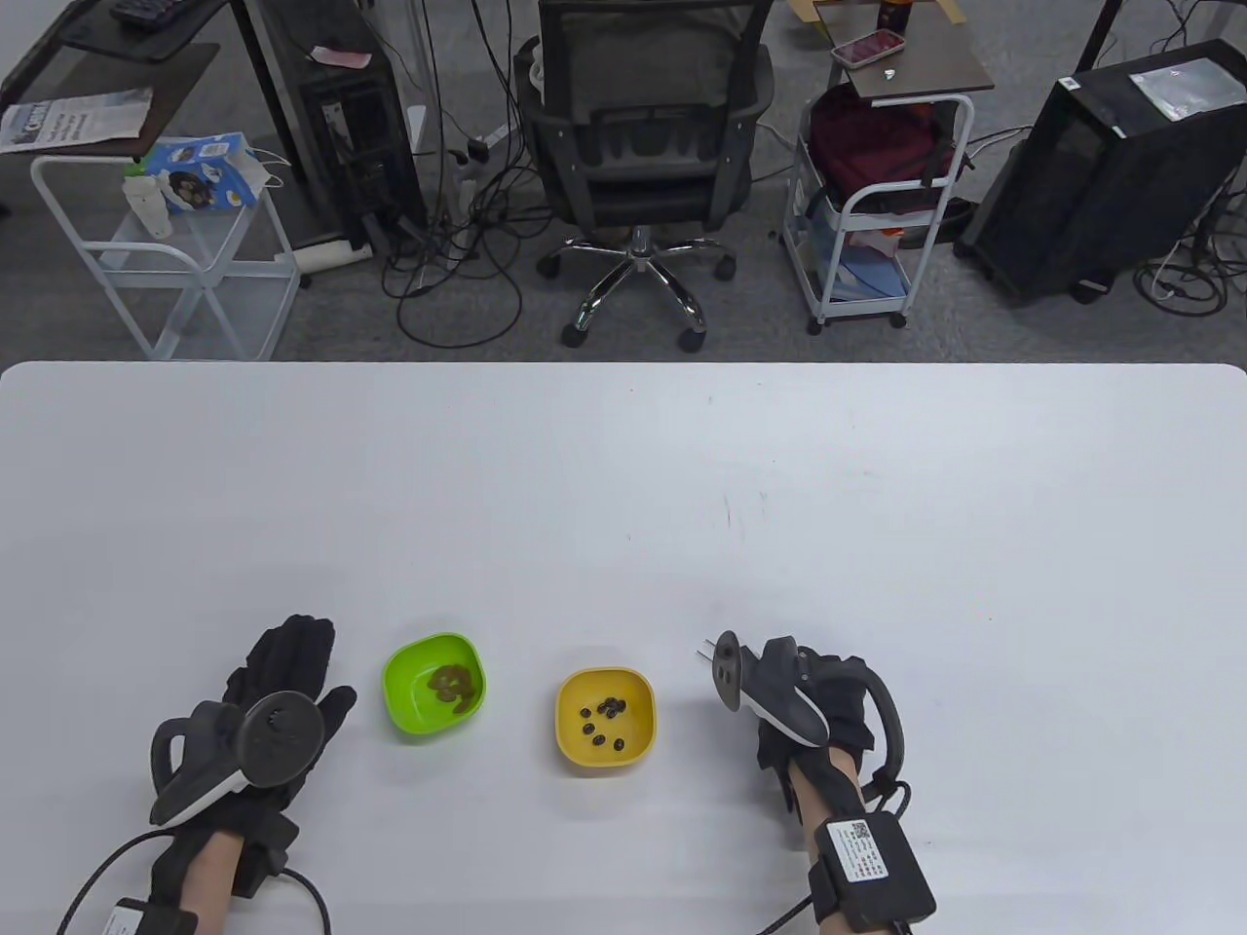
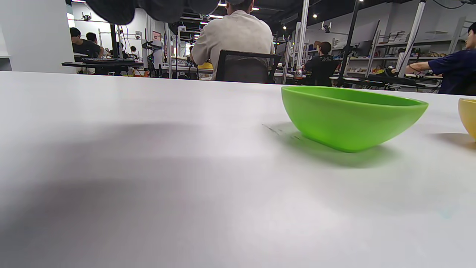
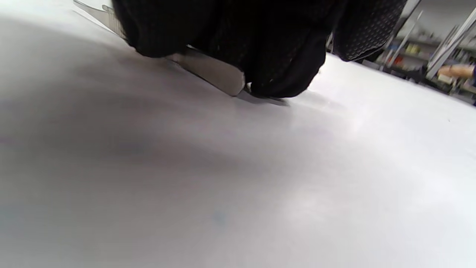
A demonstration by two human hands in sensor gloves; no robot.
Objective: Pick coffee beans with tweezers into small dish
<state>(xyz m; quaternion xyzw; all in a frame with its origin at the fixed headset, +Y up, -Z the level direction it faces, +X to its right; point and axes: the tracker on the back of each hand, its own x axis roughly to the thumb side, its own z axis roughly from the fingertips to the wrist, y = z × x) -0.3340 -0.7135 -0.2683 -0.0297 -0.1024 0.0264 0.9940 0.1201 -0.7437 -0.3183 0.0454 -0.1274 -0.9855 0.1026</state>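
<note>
Beans sit in the yellow dish at lower centre of my table view, with the green dish just left of it. My right hand, lower right, lies over the tweezers on the bench; I cannot tell whether that grip is clamped. My left hand rests flat, fingers apart, holding nothing.

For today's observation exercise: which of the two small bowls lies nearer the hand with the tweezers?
The yellow bowl, beside the right hand; the green bowl sits farther left.
</note>
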